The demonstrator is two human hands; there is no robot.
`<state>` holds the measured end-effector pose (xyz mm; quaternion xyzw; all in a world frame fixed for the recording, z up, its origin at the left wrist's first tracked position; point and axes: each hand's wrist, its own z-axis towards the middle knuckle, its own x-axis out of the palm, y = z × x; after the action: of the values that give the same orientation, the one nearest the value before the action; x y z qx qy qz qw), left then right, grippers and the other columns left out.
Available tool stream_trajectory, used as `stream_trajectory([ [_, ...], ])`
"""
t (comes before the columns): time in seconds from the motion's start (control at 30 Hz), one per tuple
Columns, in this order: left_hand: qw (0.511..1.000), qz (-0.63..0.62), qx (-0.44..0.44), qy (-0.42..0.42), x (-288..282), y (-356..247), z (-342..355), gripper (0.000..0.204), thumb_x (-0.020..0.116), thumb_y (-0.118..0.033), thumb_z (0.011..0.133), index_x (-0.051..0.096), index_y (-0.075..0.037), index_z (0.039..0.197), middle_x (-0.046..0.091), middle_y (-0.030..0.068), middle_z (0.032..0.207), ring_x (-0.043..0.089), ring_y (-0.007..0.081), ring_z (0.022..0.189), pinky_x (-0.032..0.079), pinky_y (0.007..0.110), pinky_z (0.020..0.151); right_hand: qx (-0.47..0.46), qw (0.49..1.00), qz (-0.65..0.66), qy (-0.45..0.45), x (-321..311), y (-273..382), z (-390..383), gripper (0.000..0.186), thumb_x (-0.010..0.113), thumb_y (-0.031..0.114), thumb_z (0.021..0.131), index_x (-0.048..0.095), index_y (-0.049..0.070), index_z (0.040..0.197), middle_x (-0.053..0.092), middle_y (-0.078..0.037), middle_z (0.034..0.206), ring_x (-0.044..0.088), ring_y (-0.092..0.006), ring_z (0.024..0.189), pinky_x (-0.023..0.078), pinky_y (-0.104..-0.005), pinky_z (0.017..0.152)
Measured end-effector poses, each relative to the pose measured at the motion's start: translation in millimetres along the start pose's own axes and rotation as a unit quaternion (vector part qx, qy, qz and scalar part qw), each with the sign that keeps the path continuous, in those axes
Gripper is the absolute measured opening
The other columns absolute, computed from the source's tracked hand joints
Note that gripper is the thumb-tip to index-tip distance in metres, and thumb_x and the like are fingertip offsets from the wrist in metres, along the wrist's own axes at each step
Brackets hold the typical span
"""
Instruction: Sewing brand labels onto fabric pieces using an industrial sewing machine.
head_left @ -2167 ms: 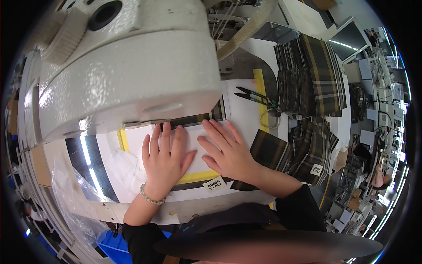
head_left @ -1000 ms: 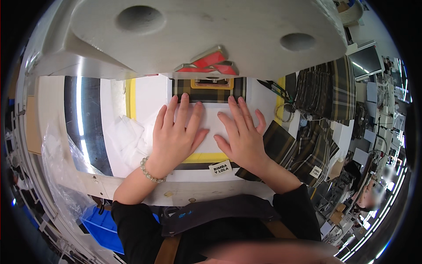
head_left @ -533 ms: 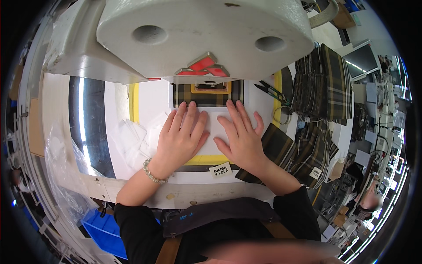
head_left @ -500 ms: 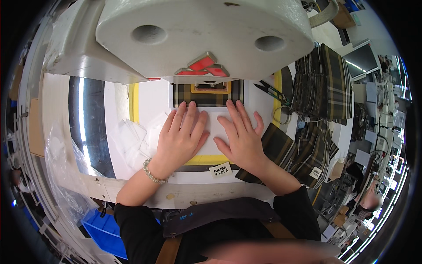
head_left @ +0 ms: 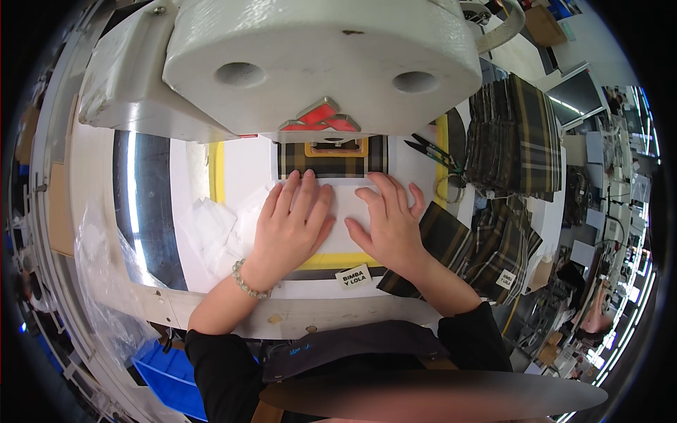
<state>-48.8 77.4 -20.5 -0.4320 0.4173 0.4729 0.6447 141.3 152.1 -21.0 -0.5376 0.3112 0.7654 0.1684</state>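
Note:
A dark plaid piece lies under the white sewing machine head, within a yellow metal frame at its middle. My left hand rests flat with spread fingers, its tips at the piece's near edge on a white sheet. My right hand lies opposite, fingers apart and slightly bent, tips at that same edge; neither grips anything. A small white label is below, between my wrists. Black-bladed scissors lie to the right of the piece.
Stacked plaid pieces stand at the right, with loose plaid pieces nearer me. Crumpled white material and clear plastic are at the left, a blue bin below. A co-worker appears at the far right.
My view has straightened from an angled one and shifted slightly. My right fingers have bent a little and drawn slightly back along the fabric edge; my left hand stays flat.

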Motion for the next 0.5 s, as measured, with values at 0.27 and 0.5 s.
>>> stream_trajectory([
  [0.27, 1.0, 0.003, 0.009, -0.009, -1.5, 1.1, 0.9, 0.048, 0.069, -0.029, 0.079, 0.058, -0.007, 0.12, 0.056, 0.0179, 0.127, 0.055, 0.0337, 0.115, 0.047, 0.044, 0.094, 0.004, 1.0, -0.016, -0.012, -0.2, 0.2, 0.2, 0.053, 0.075, 0.03, 0.074, 0.051, 0.011, 0.117, 0.048, -0.01, 0.127, 0.051, -0.0252, 0.117, 0.02, -0.0519, 0.104],
  [0.5, 1.0, -0.001, 0.007, -0.004, -3.3, 0.5, 2.0, 0.05, 0.07, -0.03, 0.078, 0.058, -0.006, 0.121, 0.056, 0.018, 0.127, 0.055, 0.0339, 0.115, 0.047, 0.044, 0.093, 0.006, 1.0, -0.028, -0.008, -0.5, 1.4, -0.8, 0.05, 0.073, 0.03, 0.075, 0.052, 0.011, 0.116, 0.049, -0.011, 0.128, 0.051, -0.0246, 0.119, 0.02, -0.0515, 0.104],
])
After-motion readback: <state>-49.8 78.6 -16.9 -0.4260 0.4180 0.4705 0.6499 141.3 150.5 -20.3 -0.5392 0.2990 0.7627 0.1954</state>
